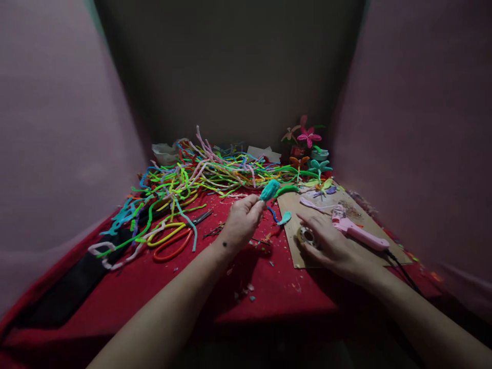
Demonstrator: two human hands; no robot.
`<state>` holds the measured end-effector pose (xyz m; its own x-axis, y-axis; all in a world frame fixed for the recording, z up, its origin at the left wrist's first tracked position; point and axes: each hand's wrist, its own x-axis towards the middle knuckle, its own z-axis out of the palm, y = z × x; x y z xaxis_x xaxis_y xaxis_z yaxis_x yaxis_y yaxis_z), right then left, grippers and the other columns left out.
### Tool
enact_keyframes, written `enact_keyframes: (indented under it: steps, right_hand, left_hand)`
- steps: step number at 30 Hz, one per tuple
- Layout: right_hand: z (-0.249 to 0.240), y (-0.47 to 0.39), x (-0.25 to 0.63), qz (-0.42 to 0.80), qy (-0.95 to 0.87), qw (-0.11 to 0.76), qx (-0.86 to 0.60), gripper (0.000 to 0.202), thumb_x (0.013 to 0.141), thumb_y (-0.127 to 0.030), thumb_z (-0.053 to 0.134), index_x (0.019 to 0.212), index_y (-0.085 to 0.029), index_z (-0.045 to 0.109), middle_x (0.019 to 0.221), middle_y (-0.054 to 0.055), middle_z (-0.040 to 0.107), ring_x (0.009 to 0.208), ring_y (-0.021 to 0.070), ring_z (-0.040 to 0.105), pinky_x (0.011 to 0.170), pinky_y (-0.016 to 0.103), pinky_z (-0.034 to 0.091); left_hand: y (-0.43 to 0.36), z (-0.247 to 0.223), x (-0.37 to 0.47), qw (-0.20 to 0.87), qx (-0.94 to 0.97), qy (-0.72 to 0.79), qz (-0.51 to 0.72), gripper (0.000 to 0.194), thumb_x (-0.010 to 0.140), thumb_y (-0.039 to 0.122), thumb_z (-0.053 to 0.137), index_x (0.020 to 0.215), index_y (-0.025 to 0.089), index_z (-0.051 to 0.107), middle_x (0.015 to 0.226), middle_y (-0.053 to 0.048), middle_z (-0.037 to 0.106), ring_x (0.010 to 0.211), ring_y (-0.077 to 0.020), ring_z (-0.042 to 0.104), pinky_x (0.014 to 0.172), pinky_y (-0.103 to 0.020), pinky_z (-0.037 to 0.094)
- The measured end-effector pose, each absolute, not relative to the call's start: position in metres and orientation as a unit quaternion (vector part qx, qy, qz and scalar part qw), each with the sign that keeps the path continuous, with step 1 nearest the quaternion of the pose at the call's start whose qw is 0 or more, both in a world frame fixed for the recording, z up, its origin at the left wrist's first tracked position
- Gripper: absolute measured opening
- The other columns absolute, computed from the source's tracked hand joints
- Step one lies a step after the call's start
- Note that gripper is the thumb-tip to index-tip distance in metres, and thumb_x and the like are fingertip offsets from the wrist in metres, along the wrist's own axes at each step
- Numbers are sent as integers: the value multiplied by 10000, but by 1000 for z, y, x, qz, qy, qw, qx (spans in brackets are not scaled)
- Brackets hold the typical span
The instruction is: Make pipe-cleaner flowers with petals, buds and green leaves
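My left hand (244,220) is closed, pinching a fuzzy teal pipe-cleaner piece (270,190) between thumb and fingertips above the red cloth. Over the left edge of a tan board (369,218), my right hand (332,248) has its thumb and fingers apart around a tape roll (307,236); whether they touch it I cannot tell. A smaller teal piece with a blue stem (284,219) lies between the hands. A pink glue gun (359,231) rests on the board beyond my right hand.
Many-coloured pipe cleaners (223,171) are heaped along the back. Scissors with red and yellow handles (172,241) lie left of my left hand, near a black flat object (73,282). Pipe-cleaner flowers (308,136) stand at the back right. A black cord (403,271) trails from the glue gun.
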<state>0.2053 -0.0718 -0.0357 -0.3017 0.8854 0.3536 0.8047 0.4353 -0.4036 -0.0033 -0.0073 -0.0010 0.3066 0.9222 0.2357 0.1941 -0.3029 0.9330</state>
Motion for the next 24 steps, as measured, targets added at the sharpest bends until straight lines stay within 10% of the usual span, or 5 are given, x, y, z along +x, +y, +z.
enact_keyframes:
  steps: [9, 24]
  right_hand:
    - [-16, -65, 184, 263, -682, 469, -495, 601, 748, -296, 574, 1299, -203, 355, 1020, 90, 545, 906, 187, 576, 803, 346, 498]
    - [-15, -40, 151, 65, -756, 457, -464, 770, 732, -158, 546, 1400, -233, 171, 1133, 106, 511, 1008, 232, 522, 880, 419, 445]
  left_hand:
    - [-8, 3, -6, 663, 539, 305, 420, 218, 792, 348, 535, 739, 137, 548, 573, -8, 582, 323, -26, 340, 322, -160, 229]
    - [-13, 5, -7, 681, 537, 327, 376, 215, 793, 345, 531, 723, 142, 516, 465, 29, 538, 294, -43, 401, 322, -153, 269]
